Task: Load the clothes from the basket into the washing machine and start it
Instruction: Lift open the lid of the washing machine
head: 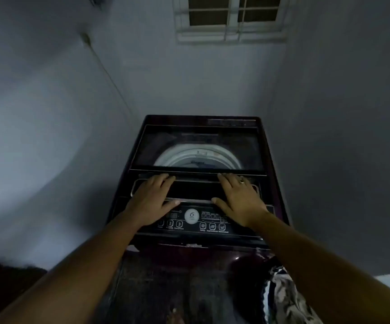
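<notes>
A dark maroon top-loading washing machine (275, 160) stands in front of me in a dim corner. Its glass lid (196, 146) lies down, and the white drum rim (198, 155) shows through it. My left hand (151, 199) and my right hand (238, 197) both rest flat on the front part of the lid, fingers straight, thumbs along the lid's near edge. The control panel (194, 218) with its round dial and buttons sits just below my hands. Patterned clothes (285, 298) show at the lower right, partly hidden by my right forearm.
Grey walls close in on the machine at the left, back and right. A barred window (231, 17) is high on the back wall. A cable (102, 66) runs down the left wall. The floor at the lower left is dark.
</notes>
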The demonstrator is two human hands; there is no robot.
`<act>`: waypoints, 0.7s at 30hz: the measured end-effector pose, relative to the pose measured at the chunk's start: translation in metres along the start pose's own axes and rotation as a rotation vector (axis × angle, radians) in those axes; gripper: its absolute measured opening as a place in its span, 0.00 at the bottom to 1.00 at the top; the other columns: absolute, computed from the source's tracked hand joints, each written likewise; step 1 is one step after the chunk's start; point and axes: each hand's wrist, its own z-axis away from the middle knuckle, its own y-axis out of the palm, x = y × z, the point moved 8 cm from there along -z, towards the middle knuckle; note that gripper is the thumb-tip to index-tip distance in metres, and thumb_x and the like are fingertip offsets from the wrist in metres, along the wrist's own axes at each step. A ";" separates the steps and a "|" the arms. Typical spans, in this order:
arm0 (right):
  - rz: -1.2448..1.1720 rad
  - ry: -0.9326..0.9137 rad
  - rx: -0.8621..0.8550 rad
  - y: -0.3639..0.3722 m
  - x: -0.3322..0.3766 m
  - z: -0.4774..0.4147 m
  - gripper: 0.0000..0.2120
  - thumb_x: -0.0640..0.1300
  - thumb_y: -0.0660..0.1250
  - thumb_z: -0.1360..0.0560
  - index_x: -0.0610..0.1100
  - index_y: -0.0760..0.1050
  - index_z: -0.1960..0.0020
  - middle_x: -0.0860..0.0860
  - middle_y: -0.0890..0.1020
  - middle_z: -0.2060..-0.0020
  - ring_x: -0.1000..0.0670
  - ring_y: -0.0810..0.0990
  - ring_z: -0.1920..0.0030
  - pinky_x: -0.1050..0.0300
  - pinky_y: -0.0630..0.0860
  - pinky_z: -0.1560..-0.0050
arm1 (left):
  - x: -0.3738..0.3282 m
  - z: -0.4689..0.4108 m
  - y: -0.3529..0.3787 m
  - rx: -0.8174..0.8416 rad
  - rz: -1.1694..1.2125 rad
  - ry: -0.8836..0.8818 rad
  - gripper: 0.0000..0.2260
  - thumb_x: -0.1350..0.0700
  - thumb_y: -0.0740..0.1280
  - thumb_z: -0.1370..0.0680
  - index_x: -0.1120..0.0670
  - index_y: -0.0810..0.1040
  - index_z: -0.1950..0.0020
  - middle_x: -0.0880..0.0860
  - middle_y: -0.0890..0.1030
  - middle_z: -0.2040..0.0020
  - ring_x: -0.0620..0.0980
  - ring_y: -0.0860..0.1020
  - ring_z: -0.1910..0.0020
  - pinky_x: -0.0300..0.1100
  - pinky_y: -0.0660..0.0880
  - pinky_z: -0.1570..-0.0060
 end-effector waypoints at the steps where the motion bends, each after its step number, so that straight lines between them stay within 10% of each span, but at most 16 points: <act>1: -0.001 0.004 0.004 0.004 0.002 -0.002 0.37 0.66 0.50 0.19 0.42 0.56 0.20 0.43 0.67 0.25 0.43 0.66 0.25 0.42 0.61 0.23 | 0.002 -0.001 0.005 0.020 0.012 0.014 0.35 0.32 0.55 0.21 0.53 0.60 0.21 0.56 0.65 0.24 0.55 0.66 0.26 0.53 0.68 0.29; 21: 0.126 0.060 0.003 -0.016 0.014 -0.041 0.51 0.84 0.52 0.34 0.48 0.62 0.24 0.45 0.74 0.33 0.43 0.74 0.34 0.37 0.62 0.27 | 0.021 -0.046 -0.015 0.063 0.006 0.172 0.47 0.20 0.60 0.38 0.45 0.64 0.25 0.49 0.74 0.36 0.50 0.72 0.37 0.50 0.64 0.36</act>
